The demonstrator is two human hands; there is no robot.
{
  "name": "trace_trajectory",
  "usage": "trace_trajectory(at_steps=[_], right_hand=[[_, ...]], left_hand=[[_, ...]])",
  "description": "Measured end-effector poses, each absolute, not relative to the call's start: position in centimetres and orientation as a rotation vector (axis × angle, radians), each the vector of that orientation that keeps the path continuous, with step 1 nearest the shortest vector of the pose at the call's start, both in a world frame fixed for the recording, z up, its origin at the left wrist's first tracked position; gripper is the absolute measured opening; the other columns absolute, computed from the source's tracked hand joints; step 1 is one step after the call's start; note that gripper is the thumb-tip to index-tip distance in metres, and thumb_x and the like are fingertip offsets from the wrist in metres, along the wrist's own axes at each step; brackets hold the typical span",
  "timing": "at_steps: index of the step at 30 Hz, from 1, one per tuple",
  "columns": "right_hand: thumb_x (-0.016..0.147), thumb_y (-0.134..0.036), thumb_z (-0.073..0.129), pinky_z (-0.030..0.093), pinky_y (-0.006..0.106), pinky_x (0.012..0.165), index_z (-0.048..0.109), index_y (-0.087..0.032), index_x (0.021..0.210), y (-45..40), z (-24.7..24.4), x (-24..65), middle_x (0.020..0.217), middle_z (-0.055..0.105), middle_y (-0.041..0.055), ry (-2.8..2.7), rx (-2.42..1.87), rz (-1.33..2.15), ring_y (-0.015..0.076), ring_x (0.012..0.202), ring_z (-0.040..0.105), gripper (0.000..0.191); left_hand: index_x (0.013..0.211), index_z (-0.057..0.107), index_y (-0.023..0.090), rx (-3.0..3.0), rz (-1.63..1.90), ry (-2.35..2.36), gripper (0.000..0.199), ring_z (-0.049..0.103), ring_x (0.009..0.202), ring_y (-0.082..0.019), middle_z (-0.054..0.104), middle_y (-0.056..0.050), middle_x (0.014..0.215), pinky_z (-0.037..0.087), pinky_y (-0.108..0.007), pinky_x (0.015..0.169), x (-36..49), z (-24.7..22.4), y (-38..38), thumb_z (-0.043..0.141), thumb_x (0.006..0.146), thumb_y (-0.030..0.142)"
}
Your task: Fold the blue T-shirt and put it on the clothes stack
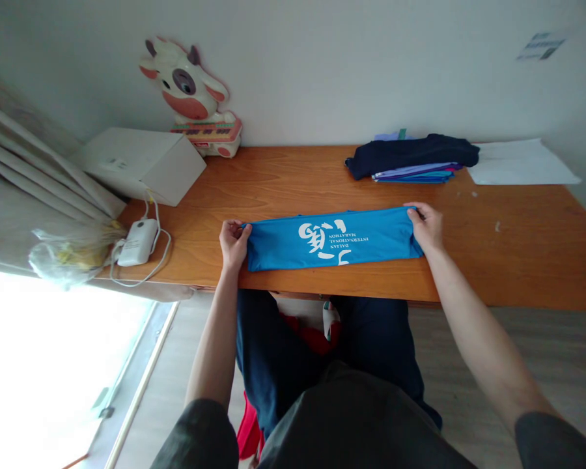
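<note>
Cloth, blue, one: folded to a long strip, white print including DALIAN INTERNATIONAL MARATHON, upside down as read from the near edge; lies lengthwise on the wooden desk, just inside its near edge. Left hand: grasping the strip's left end at its far corner. Right hand: grasping the right end, likewise at its far corner. Plastic bag, clear, yellowish contents: by the desk's near left corner. Corded device, white: just beside the bag. Box, white: farther back, along the left edge. Folded garments, stacked, navy uppermost, purple and blue beneath: at the far edge, right of middle. Paper, white: far right corner, beside the stack. Toy keyboard, cow-shaped: upright at the far edge, beside the box.
</note>
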State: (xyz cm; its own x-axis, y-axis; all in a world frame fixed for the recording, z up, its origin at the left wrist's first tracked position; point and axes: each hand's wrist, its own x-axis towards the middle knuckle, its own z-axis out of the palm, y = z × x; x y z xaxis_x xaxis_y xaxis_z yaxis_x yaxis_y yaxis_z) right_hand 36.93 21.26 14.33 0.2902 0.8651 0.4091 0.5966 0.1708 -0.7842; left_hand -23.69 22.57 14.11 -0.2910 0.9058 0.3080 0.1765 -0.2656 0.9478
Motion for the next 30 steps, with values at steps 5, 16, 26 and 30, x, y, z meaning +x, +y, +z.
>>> trace_trajectory(at_steps=[5,16,26,30], right_hand=[[0.102,-0.053,0.066,0.066,0.055,0.104,0.080,-0.025,0.113,21.3,14.3,36.6,0.122,0.086,0.0170,-1.390,-1.572,0.295,0.0347,0.111,0.082,0.034],[0.106,-0.044,0.062,0.045,0.065,0.135,0.083,-0.021,0.141,20.3,17.8,33.9,0.164,0.068,0.0166,-1.793,-1.734,0.032,0.0410,0.154,0.061,0.047],[0.122,-0.048,0.031,0.019,0.070,0.146,0.024,-0.028,0.191,16.3,16.9,14.6,0.191,0.033,0.0017,-2.333,-1.516,0.199,0.0390,0.181,0.024,0.073],[0.121,-0.047,0.032,0.016,0.071,0.147,0.018,-0.029,0.192,16.6,15.5,14.3,0.193,0.027,0.0007,-2.329,-1.525,0.225,0.0380,0.182,0.019,0.074]], left_hand=[[0.105,0.062,0.025,1.353,1.629,1.412,0.053,0.070,0.088,-0.018,0.068,-0.002,0.097,0.058,-0.031,0.081,-23.6,13.9,22.9,0.098,0.081,0.055],[0.118,0.080,0.026,1.637,1.482,1.531,0.032,0.076,0.131,-0.033,0.084,-0.010,0.126,0.057,-0.053,0.121,-20.3,17.4,19.5,0.072,0.108,0.055],[0.184,0.043,0.023,2.398,0.509,1.673,0.067,0.022,0.182,-0.042,0.038,-0.012,0.191,0.019,-0.076,0.146,-4.1,18.0,15.3,0.037,0.119,0.037],[0.185,0.039,0.018,2.488,0.382,1.697,0.070,0.019,0.183,-0.040,0.028,-0.011,0.194,0.019,-0.071,0.148,-4.0,17.5,15.4,0.034,0.118,0.037]])
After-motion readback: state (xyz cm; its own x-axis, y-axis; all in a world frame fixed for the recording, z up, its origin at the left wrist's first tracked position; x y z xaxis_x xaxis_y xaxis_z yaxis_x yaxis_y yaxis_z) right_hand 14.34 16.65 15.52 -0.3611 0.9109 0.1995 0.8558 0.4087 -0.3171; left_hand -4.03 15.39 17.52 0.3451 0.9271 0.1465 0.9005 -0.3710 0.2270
